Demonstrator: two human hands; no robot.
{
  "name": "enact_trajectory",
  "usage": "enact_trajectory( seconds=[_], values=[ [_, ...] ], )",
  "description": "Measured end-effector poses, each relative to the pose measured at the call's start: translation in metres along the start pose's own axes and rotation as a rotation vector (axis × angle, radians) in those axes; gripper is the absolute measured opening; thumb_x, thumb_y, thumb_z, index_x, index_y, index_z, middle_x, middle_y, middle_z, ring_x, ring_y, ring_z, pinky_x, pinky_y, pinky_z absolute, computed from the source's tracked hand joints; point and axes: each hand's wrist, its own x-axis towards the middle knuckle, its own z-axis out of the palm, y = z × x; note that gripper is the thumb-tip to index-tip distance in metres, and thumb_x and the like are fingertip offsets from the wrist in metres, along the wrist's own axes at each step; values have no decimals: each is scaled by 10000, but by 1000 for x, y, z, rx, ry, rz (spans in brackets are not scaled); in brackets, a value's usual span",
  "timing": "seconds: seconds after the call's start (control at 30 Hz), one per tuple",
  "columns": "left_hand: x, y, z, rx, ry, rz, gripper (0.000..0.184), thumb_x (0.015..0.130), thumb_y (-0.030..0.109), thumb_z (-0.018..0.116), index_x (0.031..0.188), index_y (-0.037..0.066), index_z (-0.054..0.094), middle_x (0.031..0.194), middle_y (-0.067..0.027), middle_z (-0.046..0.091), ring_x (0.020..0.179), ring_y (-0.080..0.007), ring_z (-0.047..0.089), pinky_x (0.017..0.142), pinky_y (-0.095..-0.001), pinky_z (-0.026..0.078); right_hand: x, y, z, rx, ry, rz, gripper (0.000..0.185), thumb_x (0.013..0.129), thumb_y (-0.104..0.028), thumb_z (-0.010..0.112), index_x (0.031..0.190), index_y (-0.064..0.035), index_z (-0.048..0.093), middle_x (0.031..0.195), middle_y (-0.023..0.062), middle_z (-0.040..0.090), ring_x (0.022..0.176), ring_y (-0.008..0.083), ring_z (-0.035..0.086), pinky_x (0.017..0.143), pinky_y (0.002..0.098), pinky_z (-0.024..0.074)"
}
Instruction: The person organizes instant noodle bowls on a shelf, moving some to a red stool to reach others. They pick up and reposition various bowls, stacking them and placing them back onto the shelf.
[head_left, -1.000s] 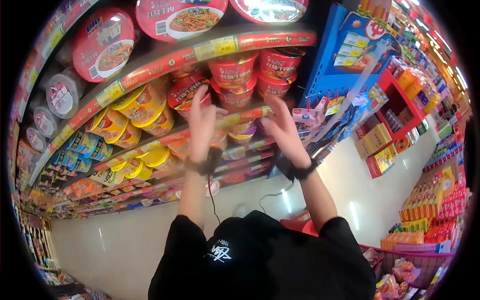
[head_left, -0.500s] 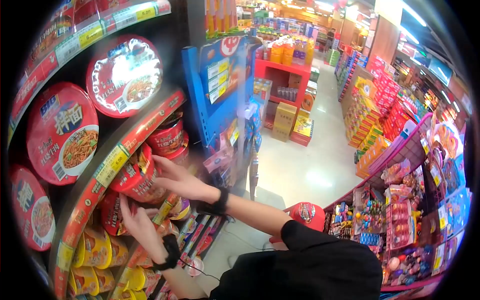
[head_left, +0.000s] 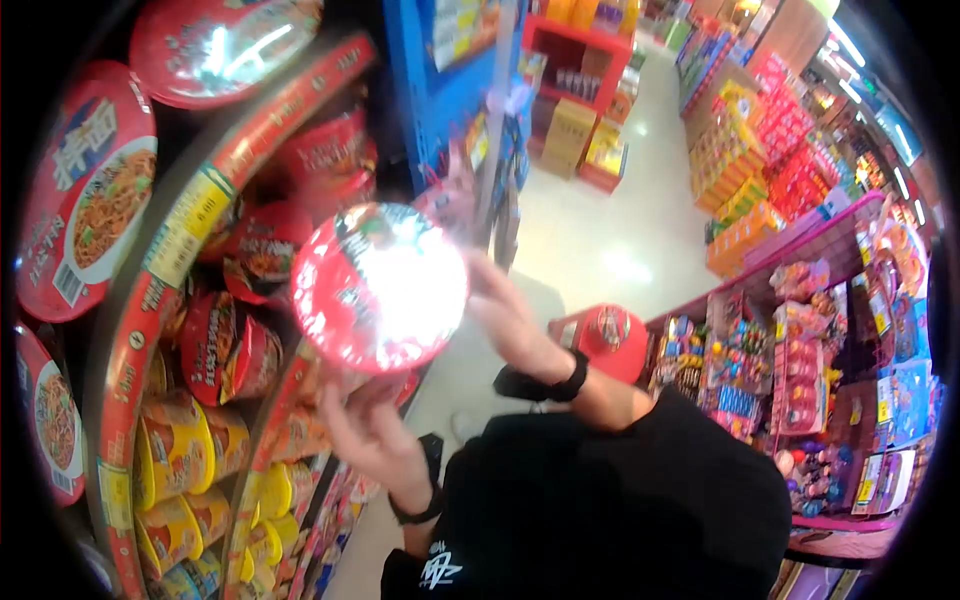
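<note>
A red instant noodle bowl point(head_left: 330, 300) is held out in front of the shelf, its shiny lid turned toward me with strong glare on it. My right hand point(head_left: 505, 312) grips its right side, with the fingertips hidden behind the bowl. Below its lower edge, my left hand point(head_left: 375, 430) has its fingers curled against the underside; motion blurs them somewhat. Behind it on the shelf stand more red noodle bowls point(head_left: 225, 350). Both wrists wear black bands.
A curved red shelf edge with a price tag point(head_left: 190, 225) runs up the left. Yellow noodle cups point(head_left: 175, 455) fill the lower shelves. A blue display stand point(head_left: 420, 110) is ahead. A red stool point(head_left: 605, 345) stands beyond my right arm, near a pink rack point(head_left: 770, 262) of small goods.
The noodle bowl has come out of the shelf toward me, and its lid now faces me. Both hands moved right with it. My view has tipped downward.
</note>
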Motion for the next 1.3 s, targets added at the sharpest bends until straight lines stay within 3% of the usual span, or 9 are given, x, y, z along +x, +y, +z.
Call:
enact_trajectory(
  seconds=[0.13, 0.23, 0.4, 0.57, 0.7, 0.77, 0.9, 1.13, 1.3],
  values=[
    [-31, -25, 36, 8, -284, 11, 503, 826, -82, 435, 1325, -94, 373, 1161, -228, 555, 943, -240, 642, 795, -302, 508, -43, -4, -56, -66, 186, -17, 513, 923, -202, 544, 1366, 12, 400, 1269, 99, 483, 1204, 195, 454, 1041, 332, 338],
    [-57, -34, 88, -47, -574, -238, 519, 815, -78, 436, 1332, -72, 384, 1287, -181, 501, 983, -227, 632, 791, -303, 517, -91, 2, -119, -311, 372, -23, 503, 933, -233, 555, 1353, 5, 414, 1288, 113, 495, 1231, 213, 443, 1046, 351, 343],
    [-102, -92, 177, -1, -1053, -570, 575, 815, -57, 437, 1384, -19, 365, 1378, -148, 444, 1089, -228, 608, 778, -295, 538, -179, 11, -205, -238, 779, 328, 510, 902, -198, 610, 1327, 22, 435, 1234, 171, 556, 1139, 232, 538, 980, 364, 434],
    [-181, -187, 261, 3, -1321, -830, 680, 781, -68, 461, 1440, 26, 322, 1460, -136, 372, 1179, -258, 561, 798, -312, 519, -284, 106, -305, -258, 984, 488, 473, 906, -127, 587, 1333, -13, 417, 1173, 98, 548, 1078, 167, 547, 924, 298, 461],
    [-257, -300, 322, 32, -1430, -739, 769, 744, -90, 484, 1474, 49, 284, 1475, -141, 371, 1256, -269, 497, 851, -328, 495, -334, 185, -373, -274, 1068, 437, 423, 912, -77, 566, 1309, -36, 426, 1124, 23, 549, 925, 84, 540, 767, 222, 458],
    [-286, -336, 352, -28, -1349, -884, 809, 682, -132, 428, 1463, 21, 289, 1427, -160, 418, 1310, -265, 432, 962, -316, 435, -346, 218, -407, -187, 1170, 517, 408, 910, -64, 555, 1299, -39, 434, 1120, 7, 544, 845, 46, 506, 689, 197, 422],
    [-353, -450, 386, -36, -1329, -860, 843, 658, -149, 385, 1474, 21, 258, 1448, -184, 382, 1369, -278, 355, 1108, -344, 301, -364, 273, -456, -147, 1287, 544, 436, 896, -91, 564, 1303, -43, 416, 1150, 38, 540, 965, 93, 522, 769, 235, 437],
    [-368, -446, 366, -1, -1298, -1024, 863, 674, -123, 366, 1499, 45, 179, 1510, -204, 293, 1349, -367, 383, 1065, -402, 364, -378, 285, -464, 68, 1264, 534, 570, 912, -60, 549, 1411, -55, 273, 1253, 93, 501, 1092, 188, 527, 926, 342, 438],
    [-328, -409, 305, 23, -1260, -1106, 599, 796, -70, 488, 1385, 8, 408, 1379, -166, 480, 1214, -251, 518, 995, -344, 428, -375, 288, -470, 211, 1238, 524, 706, 883, -41, 596, 1454, -70, 184, 1282, 137, 490, 1078, 217, 543, 882, 348, 469]
  ],
)
